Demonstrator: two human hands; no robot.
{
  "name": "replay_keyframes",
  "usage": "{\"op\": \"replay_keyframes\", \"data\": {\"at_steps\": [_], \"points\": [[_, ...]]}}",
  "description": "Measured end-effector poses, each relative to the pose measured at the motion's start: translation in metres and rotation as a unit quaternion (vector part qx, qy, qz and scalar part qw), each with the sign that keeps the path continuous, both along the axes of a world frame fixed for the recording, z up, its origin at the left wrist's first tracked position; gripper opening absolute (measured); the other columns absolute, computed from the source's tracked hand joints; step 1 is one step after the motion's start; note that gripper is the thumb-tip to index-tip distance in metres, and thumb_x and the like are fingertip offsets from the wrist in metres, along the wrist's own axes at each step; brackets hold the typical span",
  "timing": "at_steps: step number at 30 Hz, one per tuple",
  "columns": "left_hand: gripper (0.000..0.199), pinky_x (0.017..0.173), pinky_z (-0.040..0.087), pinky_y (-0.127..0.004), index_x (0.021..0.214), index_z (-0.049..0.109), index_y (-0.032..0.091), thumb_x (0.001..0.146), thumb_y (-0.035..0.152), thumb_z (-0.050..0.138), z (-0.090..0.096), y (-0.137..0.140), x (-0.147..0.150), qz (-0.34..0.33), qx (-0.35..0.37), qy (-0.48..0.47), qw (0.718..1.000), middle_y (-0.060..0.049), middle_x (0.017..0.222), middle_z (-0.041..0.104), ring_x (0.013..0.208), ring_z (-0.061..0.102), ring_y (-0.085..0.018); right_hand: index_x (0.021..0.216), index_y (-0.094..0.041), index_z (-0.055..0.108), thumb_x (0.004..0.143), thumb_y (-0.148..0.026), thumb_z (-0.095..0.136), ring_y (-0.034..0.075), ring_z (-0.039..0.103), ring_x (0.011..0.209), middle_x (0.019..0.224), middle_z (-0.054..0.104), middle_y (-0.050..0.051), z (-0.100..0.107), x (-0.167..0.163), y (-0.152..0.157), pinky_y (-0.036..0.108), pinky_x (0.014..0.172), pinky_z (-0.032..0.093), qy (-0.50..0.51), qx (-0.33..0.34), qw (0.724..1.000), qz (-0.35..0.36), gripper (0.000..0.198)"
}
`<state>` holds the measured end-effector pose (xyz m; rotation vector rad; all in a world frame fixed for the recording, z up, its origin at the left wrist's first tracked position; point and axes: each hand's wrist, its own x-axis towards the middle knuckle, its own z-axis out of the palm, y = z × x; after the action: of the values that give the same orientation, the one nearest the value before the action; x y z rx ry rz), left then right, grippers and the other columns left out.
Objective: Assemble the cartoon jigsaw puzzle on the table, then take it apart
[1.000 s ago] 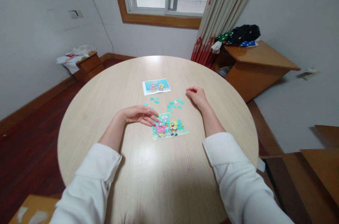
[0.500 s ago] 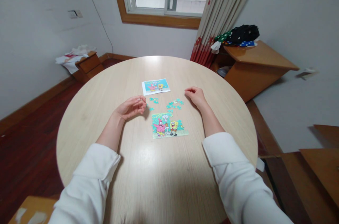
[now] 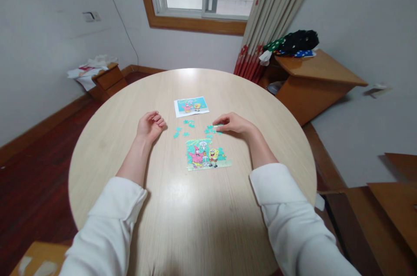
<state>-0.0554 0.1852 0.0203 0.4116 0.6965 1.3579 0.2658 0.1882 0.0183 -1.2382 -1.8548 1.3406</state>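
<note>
A partly assembled jigsaw puzzle (image 3: 208, 154) lies flat on the table, showing a pink starfish, a pale squid figure and a yellow square character. Its upper right part has an uneven edge. Above it are scattered loose teal puzzle pieces (image 3: 186, 134), in small groups. My right hand (image 3: 234, 123) reaches over the right-hand group, thumb and fingers apart at the pieces and partly covering them. To the left of the pieces, my left hand (image 3: 150, 126) rests on the table with its fingers curled in loosely; nothing shows in it.
Beyond the pieces lies a reference picture card (image 3: 191, 106) of the same scene. The round wooden table (image 3: 195, 224) fills the middle. Behind it are a window, a curtain (image 3: 270, 15) and a wooden cabinet (image 3: 319, 71) with cloths on top. A small drawer unit (image 3: 110, 80) stands left.
My left hand has drawn back to the left, away from the pieces, uncovering a few. My right hand has moved left onto the right-hand group, its fingers spreading apart.
</note>
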Motion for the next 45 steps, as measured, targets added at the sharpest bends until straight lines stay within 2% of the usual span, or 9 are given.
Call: {"op": "replay_keyframes", "data": {"at_steps": [3,8,13,21,27,32,38,45], "points": [[0.012,0.042,0.028,-0.018,0.06,0.047,0.015,0.066,0.009,0.054,-0.002,0.001,0.0,0.003,0.003,-0.003,1.0,0.007,0.045,0.031,0.04,0.03,-0.005,0.087,-0.014,0.074,0.056,-0.035,0.079,0.015,0.057,0.073,0.084,0.069,0.008,0.001,-0.003,0.0,0.03,0.069,0.046,-0.015,0.005,1.0,0.022,0.038],[0.012,0.043,0.029,-0.019,0.06,0.046,0.016,0.066,0.01,0.054,0.0,0.0,0.001,0.007,0.0,0.0,1.0,0.007,0.045,0.032,0.04,0.03,-0.005,0.092,-0.016,0.075,0.06,-0.025,0.077,0.016,0.057,0.079,0.093,0.07,0.008,0.004,-0.005,0.006,0.03,0.075,0.045,-0.095,0.064,0.991,0.066,0.034],[0.013,0.043,0.029,-0.019,0.061,0.045,0.016,0.065,0.011,0.056,0.001,0.0,0.001,0.008,0.002,0.006,1.0,0.007,0.046,0.031,0.04,0.031,-0.006,0.093,-0.017,0.075,0.063,-0.016,0.073,0.016,0.058,0.082,0.093,0.07,0.008,0.004,-0.01,0.008,0.029,0.077,0.045,-0.14,0.091,0.984,0.064,0.03],[0.013,0.044,0.03,-0.019,0.06,0.046,0.016,0.064,0.011,0.057,0.0,0.0,0.0,0.006,0.003,0.006,1.0,0.007,0.046,0.031,0.04,0.032,-0.005,0.094,-0.02,0.074,0.063,-0.01,0.07,0.016,0.057,0.081,0.094,0.069,0.006,0.005,-0.016,0.006,0.027,0.075,0.045,-0.159,0.116,0.979,0.054,0.033],[0.014,0.044,0.03,-0.019,0.061,0.045,0.016,0.065,0.011,0.057,0.0,0.0,0.0,0.002,0.005,0.0,1.0,0.007,0.046,0.031,0.04,0.032,-0.005,0.092,-0.019,0.074,0.064,-0.012,0.069,0.014,0.055,0.076,0.089,0.065,0.005,0.0,-0.016,0.009,0.027,0.073,0.045,-0.173,0.126,0.976,0.039,0.029],[0.013,0.044,0.03,-0.019,0.06,0.045,0.016,0.065,0.01,0.056,0.002,-0.001,0.001,0.007,0.002,0.002,1.0,0.007,0.045,0.031,0.04,0.031,-0.005,0.095,-0.019,0.072,0.065,-0.007,0.067,0.013,0.054,0.076,0.093,0.063,0.004,0.003,-0.017,0.005,0.027,0.074,0.045,-0.164,0.136,0.976,0.043,0.033],[0.012,0.044,0.03,-0.019,0.06,0.045,0.016,0.064,0.01,0.056,0.001,-0.001,0.001,0.006,0.005,0.0,1.0,0.007,0.045,0.031,0.04,0.031,-0.005,0.084,-0.02,0.074,0.067,-0.003,0.064,0.015,0.058,0.08,0.091,0.066,0.005,0.011,-0.021,0.002,0.028,0.077,0.046,-0.16,0.115,0.978,0.071,0.026],[0.014,0.044,0.031,-0.019,0.061,0.045,0.016,0.063,0.011,0.058,0.001,-0.001,0.0,0.008,0.003,0.005,1.0,0.008,0.047,0.03,0.04,0.031,-0.005,0.085,-0.019,0.074,0.066,-0.009,0.068,0.014,0.057,0.074,0.086,0.066,0.004,0.003,-0.019,0.008,0.028,0.073,0.046,-0.188,0.134,0.972,0.048,0.022]]}}
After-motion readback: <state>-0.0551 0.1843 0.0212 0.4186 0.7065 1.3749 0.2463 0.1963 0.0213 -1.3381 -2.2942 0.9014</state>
